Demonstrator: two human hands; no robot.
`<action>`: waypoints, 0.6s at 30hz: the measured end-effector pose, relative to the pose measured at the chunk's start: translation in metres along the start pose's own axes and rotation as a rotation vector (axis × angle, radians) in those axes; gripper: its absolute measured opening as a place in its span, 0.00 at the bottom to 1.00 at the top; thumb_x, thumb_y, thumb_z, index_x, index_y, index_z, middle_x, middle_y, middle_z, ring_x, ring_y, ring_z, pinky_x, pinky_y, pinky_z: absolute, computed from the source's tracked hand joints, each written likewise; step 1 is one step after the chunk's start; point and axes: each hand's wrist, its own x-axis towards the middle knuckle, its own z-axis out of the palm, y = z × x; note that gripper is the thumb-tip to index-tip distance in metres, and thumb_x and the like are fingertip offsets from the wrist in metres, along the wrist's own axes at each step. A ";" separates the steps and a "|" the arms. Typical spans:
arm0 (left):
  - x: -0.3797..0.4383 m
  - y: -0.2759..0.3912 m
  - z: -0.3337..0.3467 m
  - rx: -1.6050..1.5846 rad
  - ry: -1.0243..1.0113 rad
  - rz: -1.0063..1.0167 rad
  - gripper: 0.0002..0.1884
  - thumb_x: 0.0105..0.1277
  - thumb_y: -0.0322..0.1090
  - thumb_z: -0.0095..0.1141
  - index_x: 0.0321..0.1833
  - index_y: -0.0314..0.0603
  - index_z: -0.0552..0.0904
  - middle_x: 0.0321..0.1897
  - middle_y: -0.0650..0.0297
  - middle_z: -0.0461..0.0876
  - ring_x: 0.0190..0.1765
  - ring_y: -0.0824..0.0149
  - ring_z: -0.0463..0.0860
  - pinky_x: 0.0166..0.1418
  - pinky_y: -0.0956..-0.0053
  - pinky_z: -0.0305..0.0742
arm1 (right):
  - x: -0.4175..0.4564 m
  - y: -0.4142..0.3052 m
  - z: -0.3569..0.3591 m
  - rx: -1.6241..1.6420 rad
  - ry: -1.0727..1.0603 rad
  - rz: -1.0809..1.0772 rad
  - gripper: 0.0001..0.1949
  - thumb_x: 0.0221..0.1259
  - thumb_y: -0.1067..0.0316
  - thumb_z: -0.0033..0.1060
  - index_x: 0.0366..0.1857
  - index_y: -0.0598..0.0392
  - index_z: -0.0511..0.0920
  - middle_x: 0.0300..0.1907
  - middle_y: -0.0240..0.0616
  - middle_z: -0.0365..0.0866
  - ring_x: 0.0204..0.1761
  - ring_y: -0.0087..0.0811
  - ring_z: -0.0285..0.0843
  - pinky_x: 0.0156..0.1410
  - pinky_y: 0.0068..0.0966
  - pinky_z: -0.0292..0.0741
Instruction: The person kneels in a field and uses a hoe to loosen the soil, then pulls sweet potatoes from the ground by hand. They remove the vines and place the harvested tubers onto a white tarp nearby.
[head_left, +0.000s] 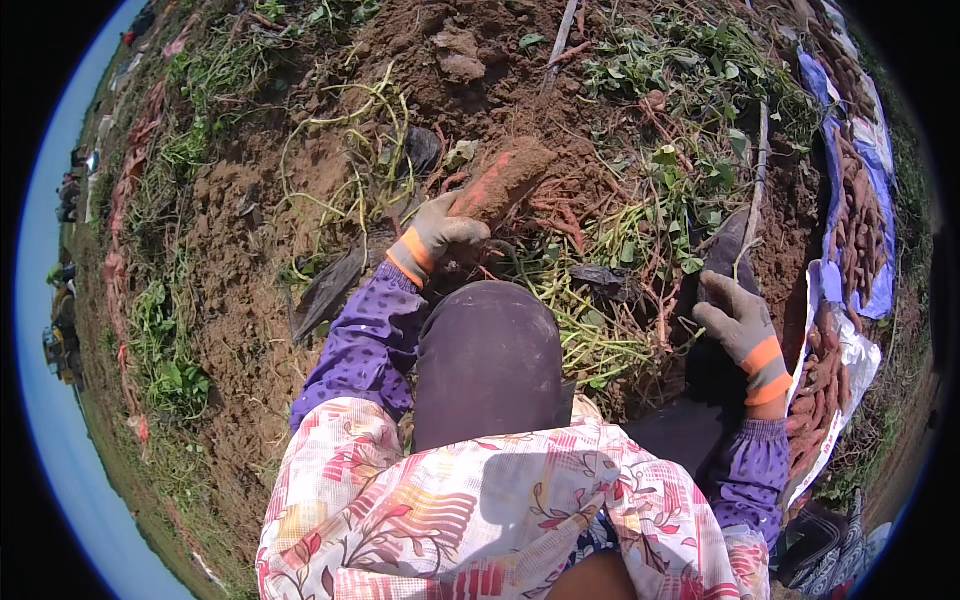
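Observation:
My left hand (442, 232), in a grey glove with an orange-striped cuff, grips the near end of a large soil-caked sweet potato (510, 176). Reddish skin shows through the dirt on its left side. Thin reddish roots (559, 210) spread over the soil just right of it. My right hand (739, 322), gloved alike, is off to the right with its fingers curled but apart and nothing visible in them. Cut green vines (600, 322) lie between the two hands. A dark rounded form (487, 360), perhaps my knee, fills the space below my left hand.
Sweet potatoes (855, 217) lie in a row on blue and white sheeting (885, 255) along the right. A pale stick (759, 172) slants above my right hand. Black plastic film (330, 289) pokes from the soil on the left. More vines (690, 75) cover the upper right.

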 end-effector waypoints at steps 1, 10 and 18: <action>-0.010 0.030 0.020 0.135 0.019 0.050 0.36 0.50 0.29 0.74 0.65 0.28 0.75 0.44 0.62 0.86 0.43 0.68 0.85 0.45 0.73 0.79 | 0.001 -0.009 0.001 0.144 -0.009 -0.016 0.26 0.60 0.63 0.70 0.62 0.63 0.78 0.52 0.43 0.86 0.55 0.31 0.82 0.63 0.28 0.76; -0.058 0.171 0.222 1.416 0.092 0.987 0.33 0.45 0.43 0.76 0.52 0.42 0.73 0.39 0.53 0.84 0.42 0.46 0.87 0.44 0.53 0.81 | 0.028 -0.091 0.003 1.761 -0.092 -0.624 0.21 0.69 0.59 0.64 0.62 0.54 0.77 0.56 0.39 0.83 0.56 0.39 0.83 0.62 0.43 0.83; -0.076 0.102 0.308 1.099 0.139 0.485 0.49 0.41 0.51 0.77 0.65 0.35 0.69 0.48 0.45 0.84 0.49 0.44 0.86 0.52 0.55 0.81 | 0.035 -0.057 -0.012 1.285 0.805 -0.417 0.13 0.70 0.66 0.64 0.53 0.59 0.82 0.49 0.37 0.86 0.49 0.29 0.85 0.55 0.27 0.83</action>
